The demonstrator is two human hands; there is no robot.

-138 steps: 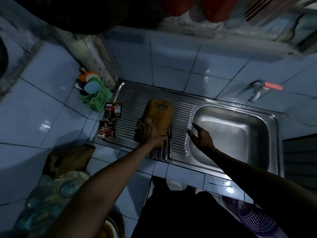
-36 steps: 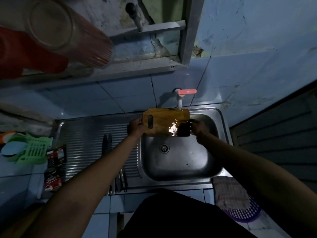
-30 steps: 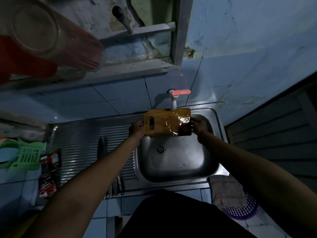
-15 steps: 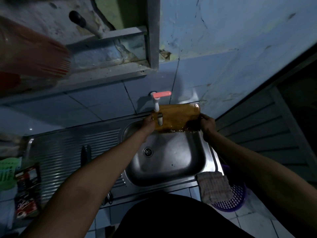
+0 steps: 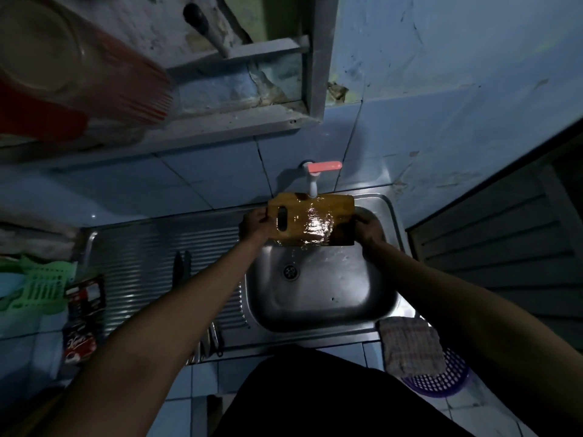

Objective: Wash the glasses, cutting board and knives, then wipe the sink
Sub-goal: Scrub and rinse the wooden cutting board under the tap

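the stainless steel sink with ribbed drainboard [image 5: 151, 263] filled the lower view. over its basin the wet rectangular wooden cutting board [image 5: 310, 220] was held under the white tap with a pink lever [image 5: 318, 171], spanning both grips: the left hand [image 5: 255, 223] clasped the slotted end, the right hand [image 5: 367, 227] the opposite end. dark-handled knives [image 5: 183, 266] lay on the drainboard, blades partly hidden by the left forearm. the red and black sachets [image 5: 80, 339] at its left edge had blurred, unreadable print.
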